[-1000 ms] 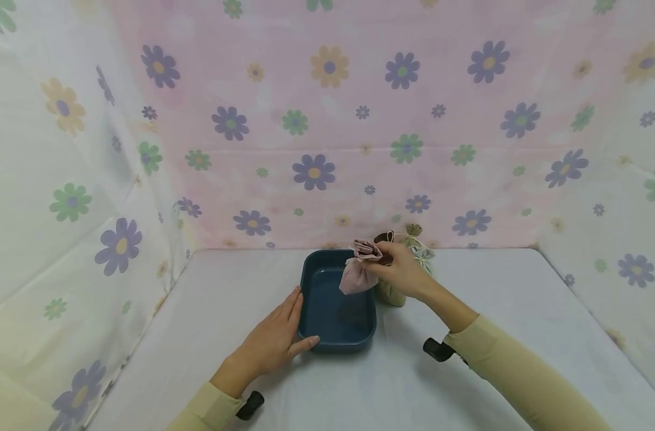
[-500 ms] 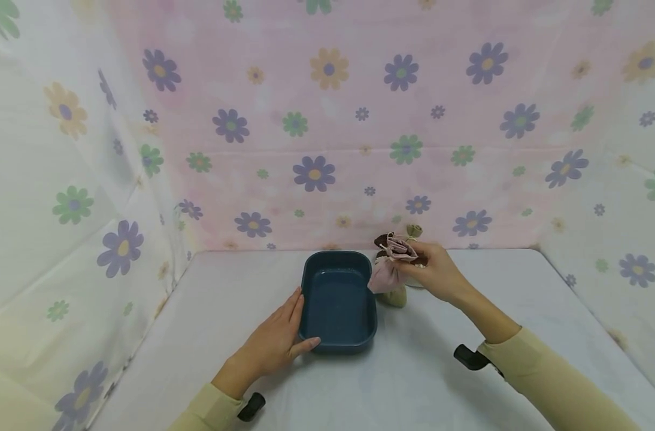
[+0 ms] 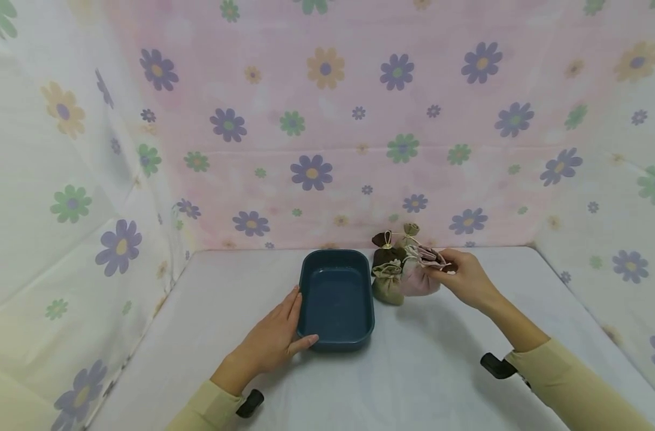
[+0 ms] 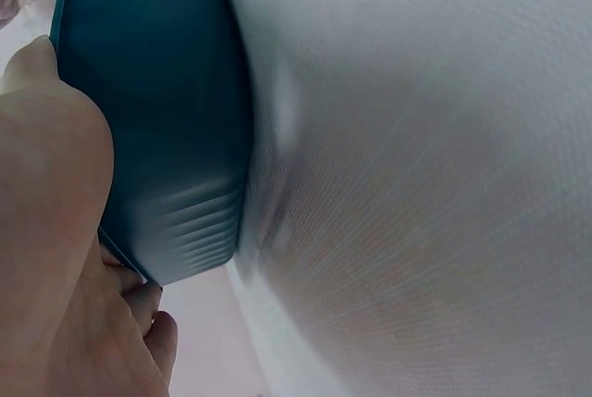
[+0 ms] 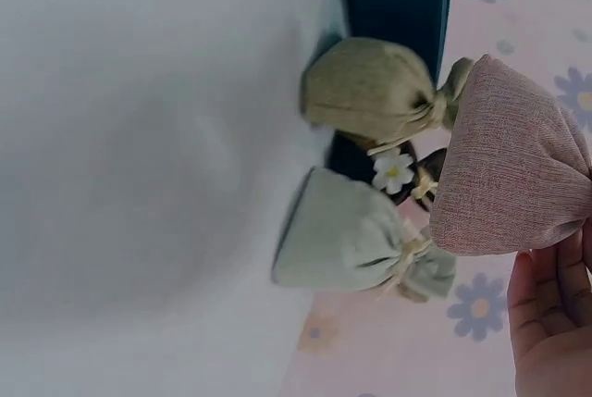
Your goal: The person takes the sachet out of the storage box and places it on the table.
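Left hand (image 3: pixel 273 341) lies flat on the table (image 3: pixel 446 383) against the left wall of the blue tray (image 3: pixel 335 335). Fingers are straight along the wall and the thumb sits at the near-left corner; the left wrist view shows the palm on the tray's side. It braces and grips nothing. The tray holds nothing.

Right of the tray, at its far-right corner, stand four small drawstring pouches. The olive pouch (image 3: pixel 388 287) is just beside the tray wall. The brown pouch (image 3: pixel 384 248) is behind it, nearer the flowered backdrop (image 3: pixel 327 120). The pale green pouch (image 5: pixel 347 235) with a small flower charm is further right and mostly hidden in the head view. The pink pouch (image 3: pixel 418 276) is right of the olive one and close against it.

Right hand (image 3: pixel 464 276) pinches the pink pouch at its gathered neck, fingers curled round the top. The wrist view suggests the body hangs clear of the table, but the head view can't confirm it.

My read on doing this well:
- Keep the pinch on the neck, not the soft body.
- Move it vertically; neighbours are close and tip easily.
- Watch for cords snagging the flower charm.
- Keep the left hand pressed on the tray so it can't slide.
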Tool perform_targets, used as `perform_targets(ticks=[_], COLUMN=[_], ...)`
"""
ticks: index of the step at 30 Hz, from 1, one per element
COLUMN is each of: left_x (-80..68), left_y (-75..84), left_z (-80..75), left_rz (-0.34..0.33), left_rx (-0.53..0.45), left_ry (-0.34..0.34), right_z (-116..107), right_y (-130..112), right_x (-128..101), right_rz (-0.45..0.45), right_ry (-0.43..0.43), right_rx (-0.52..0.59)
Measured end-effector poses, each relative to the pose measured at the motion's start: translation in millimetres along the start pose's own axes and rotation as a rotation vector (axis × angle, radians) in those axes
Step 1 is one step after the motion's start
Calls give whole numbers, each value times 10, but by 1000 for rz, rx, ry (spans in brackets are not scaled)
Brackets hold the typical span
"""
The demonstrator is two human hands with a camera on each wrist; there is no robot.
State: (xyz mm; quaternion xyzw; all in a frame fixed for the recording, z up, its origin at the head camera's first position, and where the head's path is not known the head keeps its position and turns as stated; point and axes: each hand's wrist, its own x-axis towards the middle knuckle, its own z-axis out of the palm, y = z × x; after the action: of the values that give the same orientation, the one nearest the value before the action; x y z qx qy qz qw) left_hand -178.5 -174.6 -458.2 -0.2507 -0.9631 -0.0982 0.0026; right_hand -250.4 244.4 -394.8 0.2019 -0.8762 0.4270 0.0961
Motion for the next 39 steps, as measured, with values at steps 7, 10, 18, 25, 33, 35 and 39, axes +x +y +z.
perform_targets(ticks=[7, 10, 18, 25, 33, 35, 39], left_x=[12, 10, -11, -6, -10, -1, -1], left_y=[-16, -16, -34, -8, -31, -56, -129], left_z=[44, 49, 27, 39, -33, -63, -154], left_rz=[-11, -8, -1, -10, -6, -8, 12], left_rx=[-4, -1, 4, -5, -45, -68, -80], left_ry=[-5, 9, 17, -3, -8, 11, 95], right_z=[-1, 41, 207, 247, 292, 255, 115], right_y=[216, 300, 505, 549, 492, 462, 426], right_x=[-49, -45, -36, -26, -31, -30, -94], right_rz=[41, 34, 50, 31, 31, 33, 26], right_ry=[-38, -82, -166, -142, -102, -111, -154], right_rx=[-40, -53, -49, -26, -60, -68, -91])
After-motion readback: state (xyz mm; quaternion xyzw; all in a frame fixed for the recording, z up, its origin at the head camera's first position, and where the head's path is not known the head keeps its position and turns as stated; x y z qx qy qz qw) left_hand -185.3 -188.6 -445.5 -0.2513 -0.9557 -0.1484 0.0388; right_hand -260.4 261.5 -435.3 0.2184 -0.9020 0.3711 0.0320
